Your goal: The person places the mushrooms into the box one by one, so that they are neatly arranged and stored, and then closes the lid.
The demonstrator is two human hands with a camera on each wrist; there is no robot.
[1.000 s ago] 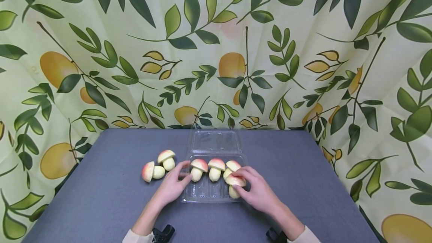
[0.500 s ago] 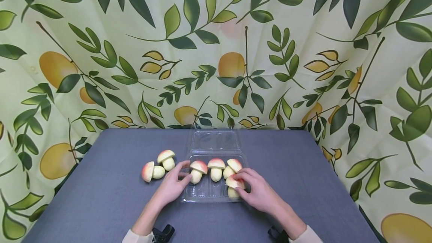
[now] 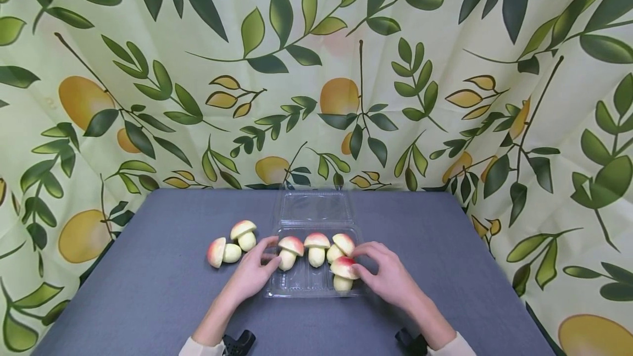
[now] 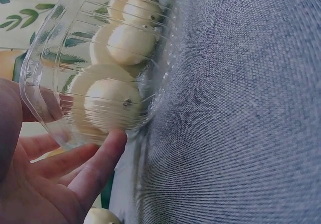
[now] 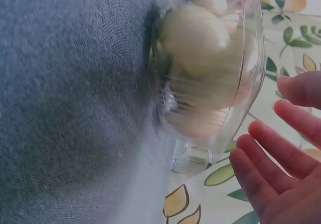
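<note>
Two red-capped mushroom figures lie on the grey cloth, just left of my left hand. That hand reaches in at the left wall of the clear plastic container, fingers near straight, thumb apart. Four capped figures occupy the container between my hands. My right hand is loosely spread and carries nothing, its thumb at the nearest figure's right edge; contact I cannot confirm.

The open clear box holds four mushrooms (red-capped).
</note>
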